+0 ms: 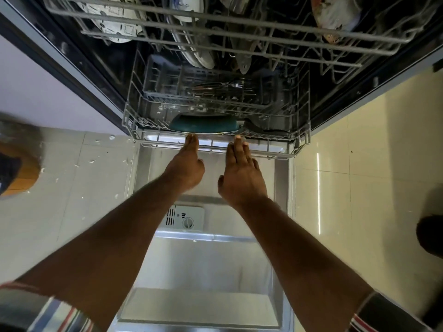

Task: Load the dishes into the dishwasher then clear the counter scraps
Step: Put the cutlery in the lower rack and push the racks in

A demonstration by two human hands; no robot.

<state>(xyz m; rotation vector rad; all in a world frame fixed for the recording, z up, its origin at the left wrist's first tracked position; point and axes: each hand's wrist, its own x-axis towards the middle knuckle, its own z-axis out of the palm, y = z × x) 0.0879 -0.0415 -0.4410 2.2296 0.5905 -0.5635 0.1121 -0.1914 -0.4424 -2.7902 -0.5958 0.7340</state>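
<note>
The dishwasher stands open with its door [199, 267] folded down flat below me. The lower rack [263, 149] holds a teal pan [203, 124] with a dark handle at its front, and a cutlery basket [167, 82] with utensils behind it. The upper rack [215, 27] carries white plates and bowls. My left hand [185, 165] and my right hand [241, 174] both reach forward with straight fingers, fingertips touching the lower rack's front rail just below the pan. Neither hand holds anything.
A detergent dispenser [184, 218] sits in the door. Pale floor tiles [359, 164] lie to the right, and tiles flecked with white scraps [79, 164] to the left. An orange and dark object [16, 168] sits at the far left edge.
</note>
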